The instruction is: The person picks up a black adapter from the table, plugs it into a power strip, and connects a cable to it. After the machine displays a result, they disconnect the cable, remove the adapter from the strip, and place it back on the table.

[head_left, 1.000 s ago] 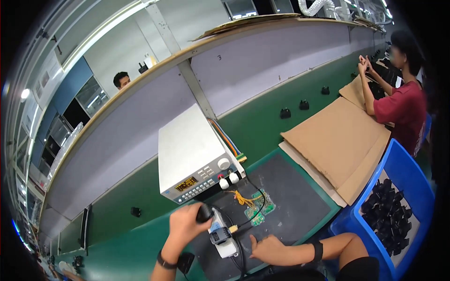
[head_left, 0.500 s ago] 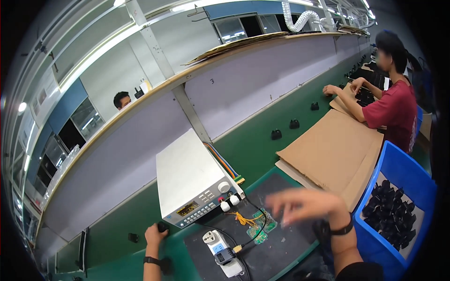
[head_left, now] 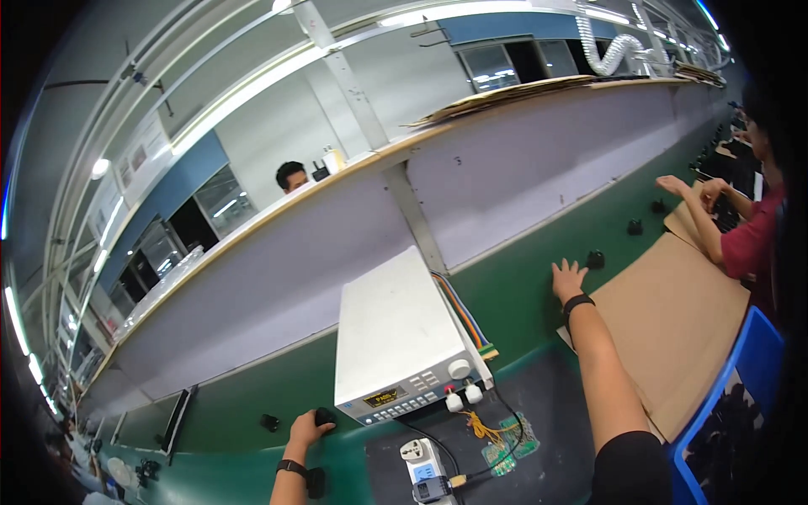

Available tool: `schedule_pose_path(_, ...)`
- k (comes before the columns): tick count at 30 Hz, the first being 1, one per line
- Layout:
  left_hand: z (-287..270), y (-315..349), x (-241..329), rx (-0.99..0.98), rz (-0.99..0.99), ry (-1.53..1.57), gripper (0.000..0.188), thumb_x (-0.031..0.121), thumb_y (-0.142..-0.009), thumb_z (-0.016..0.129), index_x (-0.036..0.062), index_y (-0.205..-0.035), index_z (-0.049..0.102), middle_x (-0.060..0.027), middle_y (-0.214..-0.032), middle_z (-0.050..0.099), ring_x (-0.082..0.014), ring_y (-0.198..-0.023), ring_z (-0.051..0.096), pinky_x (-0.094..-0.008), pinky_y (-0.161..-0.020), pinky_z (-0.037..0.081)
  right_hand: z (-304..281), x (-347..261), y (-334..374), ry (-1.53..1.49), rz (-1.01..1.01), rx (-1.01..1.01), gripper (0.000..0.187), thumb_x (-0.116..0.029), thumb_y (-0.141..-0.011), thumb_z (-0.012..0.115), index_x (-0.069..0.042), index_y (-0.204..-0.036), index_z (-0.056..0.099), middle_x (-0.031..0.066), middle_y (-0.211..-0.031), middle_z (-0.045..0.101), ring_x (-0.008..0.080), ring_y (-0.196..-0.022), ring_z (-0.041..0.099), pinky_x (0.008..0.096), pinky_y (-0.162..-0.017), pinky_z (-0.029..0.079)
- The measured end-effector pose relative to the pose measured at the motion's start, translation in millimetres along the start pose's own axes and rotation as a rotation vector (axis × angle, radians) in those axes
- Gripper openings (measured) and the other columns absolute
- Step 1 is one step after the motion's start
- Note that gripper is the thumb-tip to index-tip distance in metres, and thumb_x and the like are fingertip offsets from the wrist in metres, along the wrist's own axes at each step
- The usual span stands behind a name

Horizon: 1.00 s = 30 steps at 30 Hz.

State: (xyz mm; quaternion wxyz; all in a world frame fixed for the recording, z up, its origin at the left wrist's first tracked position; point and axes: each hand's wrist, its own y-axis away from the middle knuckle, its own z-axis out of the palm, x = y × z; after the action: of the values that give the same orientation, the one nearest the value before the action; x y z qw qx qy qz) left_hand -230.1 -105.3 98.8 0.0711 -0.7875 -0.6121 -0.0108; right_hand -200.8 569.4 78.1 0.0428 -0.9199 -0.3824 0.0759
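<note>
My left hand (head_left: 307,431) is closed around a small black power adapter (head_left: 324,416) on the green bench, left of the white test instrument (head_left: 400,337). A second black adapter (head_left: 269,422) lies just left of that hand. Stretched far forward, my right hand (head_left: 570,282) has its fingers spread beside another black adapter (head_left: 596,259); a small gap seems to separate them. In front of the instrument are green circuit boards (head_left: 511,444) with yellow wires. A white power strip (head_left: 425,471) has a black adapter (head_left: 431,488) plugged in.
Cardboard sheets (head_left: 673,320) lie right of my right arm. A blue bin (head_left: 699,446) of black parts stands at lower right. Another person (head_left: 757,210) works at the far right; more adapters (head_left: 635,226) line the bench. A partition (head_left: 513,194) runs behind.
My right hand has swung from above the circuit boards forward to the adapter on the far bench. My view has turned left. The left hand keeps its adapter.
</note>
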Motion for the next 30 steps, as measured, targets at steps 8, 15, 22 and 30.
schedule_pose_path(8,2,-4,-8,-0.079,-0.050,-0.051,0.068,0.050,-0.071,0.072,-0.0024,-0.111,0.054,-0.0237,-0.099,0.063,-0.0379,-0.094,0.061,-0.0431,-0.081,0.048,11,-4,-26,-0.152,-0.046,0.071,0.024,-0.013,-0.086,0.053,-0.014,-0.110,0.058,0.0073,-0.117,0.051,0.0325,-0.106,0.055,0.0438,-0.086,0.048)
schedule_pose_path(15,2,-8,-10,-0.103,-0.091,-0.035,0.068,0.047,-0.070,0.073,-0.0023,-0.112,0.055,-0.0243,-0.103,0.062,-0.0386,-0.099,0.059,-0.0423,-0.085,0.047,-14,6,-11,-0.477,-0.056,0.121,0.031,-0.016,-0.080,0.065,-0.003,-0.106,0.054,0.0138,-0.107,0.054,0.0307,-0.091,0.060,0.0385,-0.074,0.053)
schedule_pose_path(22,-16,5,-27,0.395,0.237,0.158,0.066,0.033,-0.075,0.072,-0.0027,-0.125,0.047,-0.0228,-0.112,0.060,-0.0324,-0.102,0.061,-0.0400,-0.089,0.047,-189,-7,165,-1.455,-0.546,-0.188,0.044,-0.017,-0.081,0.069,0.000,-0.116,0.051,0.0099,-0.104,0.060,0.0156,-0.077,0.063,0.0281,-0.063,0.051)
schedule_pose_path(30,-145,135,203,0.624,0.728,0.511,0.043,0.010,-0.068,0.075,0.0032,-0.109,0.062,-0.0128,-0.103,0.065,-0.0276,-0.088,0.063,-0.0326,-0.076,0.050,-194,-62,319,-1.478,-0.796,-1.002,0.050,-0.007,-0.085,0.065,0.000,-0.127,0.039,0.0101,-0.107,0.058,0.0123,-0.095,0.059,0.0253,-0.079,0.049)
